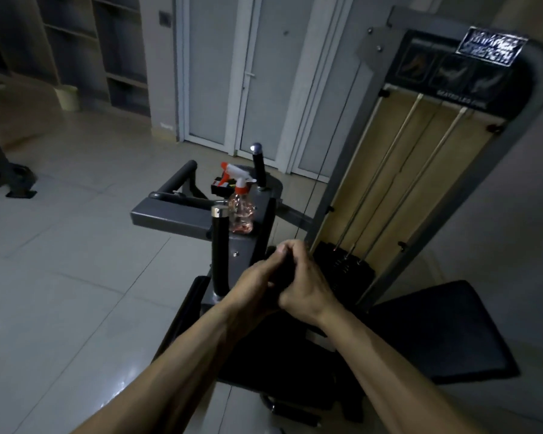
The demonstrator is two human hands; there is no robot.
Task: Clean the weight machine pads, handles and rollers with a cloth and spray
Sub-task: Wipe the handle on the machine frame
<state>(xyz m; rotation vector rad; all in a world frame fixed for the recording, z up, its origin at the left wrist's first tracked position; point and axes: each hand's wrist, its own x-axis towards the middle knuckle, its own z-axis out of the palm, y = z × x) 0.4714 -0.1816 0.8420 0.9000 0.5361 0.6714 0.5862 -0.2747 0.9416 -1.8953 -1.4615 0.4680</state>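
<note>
A dim gym room with a pale tiled floor. A seated weight machine fills the middle and right. On the dark panel atop its weight tower [445, 79], small print reads "SEATED LEG", the rest too blurred; a silver badge [491, 47] above it carries writing I cannot make out.

A clear spray bottle [240, 214] stands upright on the machine's grey platform [170, 214], in the middle distance, its orange-and-white trigger head pointing left and away. Just left of it a black handle [219, 249] with a chrome cap rises vertically; a second handle [260, 169] stands farther off.

Near the viewer, the person's hands meet above the frame. The right hand [306, 288] curls its fingers over a dark object [283, 267], possibly the cloth. The left hand [254, 285] presses against it, fingers hidden, so its grip cannot be told. A dark seat pad [445, 327] lies near right.
</note>
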